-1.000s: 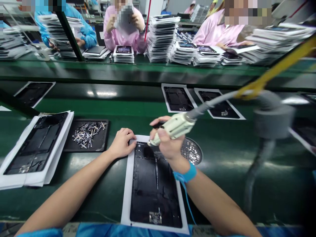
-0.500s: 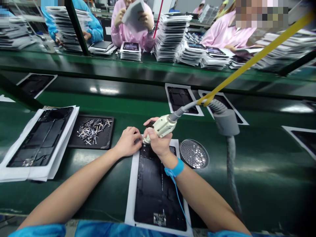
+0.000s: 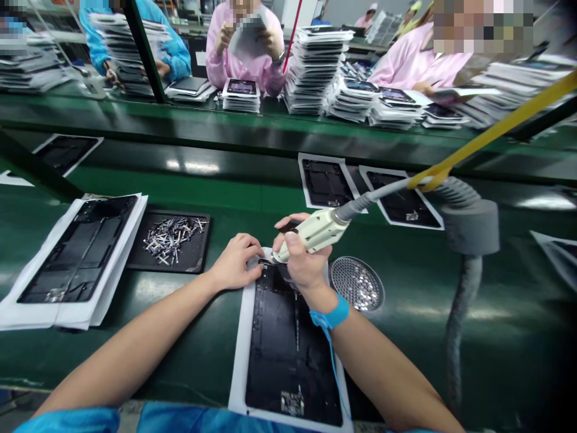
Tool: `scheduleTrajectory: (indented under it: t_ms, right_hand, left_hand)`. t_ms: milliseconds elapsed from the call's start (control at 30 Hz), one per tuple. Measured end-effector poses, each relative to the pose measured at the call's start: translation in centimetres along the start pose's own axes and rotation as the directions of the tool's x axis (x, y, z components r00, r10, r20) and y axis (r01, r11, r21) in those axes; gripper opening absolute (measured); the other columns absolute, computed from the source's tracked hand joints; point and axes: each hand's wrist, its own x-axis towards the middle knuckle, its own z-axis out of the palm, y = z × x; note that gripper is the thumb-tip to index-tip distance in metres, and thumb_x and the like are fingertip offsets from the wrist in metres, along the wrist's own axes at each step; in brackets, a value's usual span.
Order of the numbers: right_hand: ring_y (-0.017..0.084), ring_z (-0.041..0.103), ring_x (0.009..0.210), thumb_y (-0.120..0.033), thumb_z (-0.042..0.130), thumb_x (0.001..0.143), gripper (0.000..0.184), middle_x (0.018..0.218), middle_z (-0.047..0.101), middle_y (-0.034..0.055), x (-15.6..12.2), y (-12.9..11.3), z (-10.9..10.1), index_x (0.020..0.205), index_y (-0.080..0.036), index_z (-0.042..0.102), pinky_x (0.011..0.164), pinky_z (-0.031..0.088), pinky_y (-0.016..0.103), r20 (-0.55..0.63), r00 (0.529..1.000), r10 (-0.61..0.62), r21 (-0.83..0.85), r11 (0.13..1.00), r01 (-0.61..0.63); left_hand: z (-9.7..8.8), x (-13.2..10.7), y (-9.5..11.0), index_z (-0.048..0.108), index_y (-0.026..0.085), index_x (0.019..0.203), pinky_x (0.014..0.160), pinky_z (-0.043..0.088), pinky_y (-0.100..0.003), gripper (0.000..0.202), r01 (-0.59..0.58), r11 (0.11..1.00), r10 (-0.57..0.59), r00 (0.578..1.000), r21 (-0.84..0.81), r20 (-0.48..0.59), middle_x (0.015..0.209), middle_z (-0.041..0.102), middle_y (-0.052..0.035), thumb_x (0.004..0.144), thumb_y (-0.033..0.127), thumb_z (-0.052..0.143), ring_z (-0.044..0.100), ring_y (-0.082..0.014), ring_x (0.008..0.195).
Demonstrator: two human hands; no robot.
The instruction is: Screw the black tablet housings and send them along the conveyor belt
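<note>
My right hand is wrapped around a cream electric screwdriver. Its tip points down at the top edge of a black tablet housing lying on a white sheet in front of me. A blue strap circles that wrist. Curled at the housing's upper left corner, my left hand has thumb and fingertips closed around the edge; the fingertips are partly hidden. Close to my right wrist is a round metal dish with a dimpled surface and small shiny pieces.
On the left, a black tray of small strips sits beside a stack of housings and sheets. A grey cable hangs from a yellow strap. More housings lie farther back. People work across the bench among paper-layered stacks.
The screwdriver and my right hand have shifted right along the housing's top edge. Its cable and strap swing right too. My left hand stays at the corner, nearly unmoved.
</note>
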Motion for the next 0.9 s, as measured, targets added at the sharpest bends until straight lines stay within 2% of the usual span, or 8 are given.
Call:
scheduleTrajectory:
  t_ms: [167, 367, 567, 733, 900]
  right_hand:
    - [0.006, 0.062, 0.048, -0.037, 0.07, 0.092, 0.023, 0.093, 0.067, -0.0033, -0.14, -0.03, 0.27, 0.109, -0.028, 0.058, 0.043, 0.053, 0.02, -0.005, 1.0, 0.019, 0.017, 1.0, -0.019]
    - [0.007, 0.063, 0.049, -0.037, 0.072, 0.091, 0.025, 0.091, 0.069, -0.0032, -0.34, -0.34, 0.72, 0.109, -0.027, 0.059, 0.046, 0.056, 0.021, 0.014, 1.0, 0.022, 0.065, 0.998, -0.023]
    - [0.007, 0.064, 0.05, -0.034, 0.071, 0.091, 0.024, 0.094, 0.069, -0.0026, -0.35, -0.25, 0.59, 0.111, -0.028, 0.059, 0.042, 0.054, 0.02, 0.015, 0.999, 0.03, 0.084, 0.996, -0.031]
    - [0.006, 0.063, 0.05, -0.031, 0.073, 0.091, 0.022, 0.095, 0.069, -0.0024, -0.38, -0.27, 0.67, 0.11, -0.027, 0.062, 0.046, 0.057, 0.02, 0.021, 1.0, 0.003, 0.107, 0.994, -0.005]
    - [0.006, 0.063, 0.051, -0.031, 0.072, 0.091, 0.022, 0.096, 0.068, -0.0018, -0.55, -0.25, 0.74, 0.11, -0.026, 0.062, 0.047, 0.057, 0.02, 0.018, 0.999, 0.035, 0.125, 0.991, -0.037]
  left_hand:
    - [0.18, -0.1, -0.02, 0.072, 0.022, 0.095, 0.099, 0.049, -0.044, 0.011, -0.056, 0.996, 0.054, 0.998, -0.067, -0.025, 0.107, 0.066, -0.0075, 0.086, 0.028, 0.072, 0.057, -0.0252, 0.108]
    - [0.36, -0.05, -0.11, 0.072, 0.023, 0.09, 0.099, 0.05, -0.043, 0.008, -0.071, 0.993, 0.07, 0.997, -0.093, -0.014, 0.105, 0.066, -0.0073, 0.092, 0.026, 0.065, 0.057, -0.0238, 0.109]
    - [0.29, -0.05, -0.22, 0.072, 0.022, 0.088, 0.1, 0.05, -0.042, 0.009, -0.09, 0.99, 0.089, 0.996, -0.106, -0.014, 0.104, 0.066, -0.007, 0.092, 0.023, 0.064, 0.057, -0.0233, 0.108]
    - [0.36, -0.04, -0.41, 0.071, 0.021, 0.089, 0.098, 0.051, -0.041, 0.009, -0.109, 0.987, 0.108, 0.994, -0.117, -0.015, 0.102, 0.067, -0.0069, 0.094, 0.024, 0.064, 0.057, -0.0226, 0.106]
    - [0.38, -0.08, -0.47, 0.069, 0.019, 0.091, 0.097, 0.051, -0.04, 0.008, -0.138, 0.981, 0.134, 0.99, -0.138, -0.037, 0.102, 0.067, -0.0074, 0.094, 0.023, 0.064, 0.058, -0.0225, 0.105]
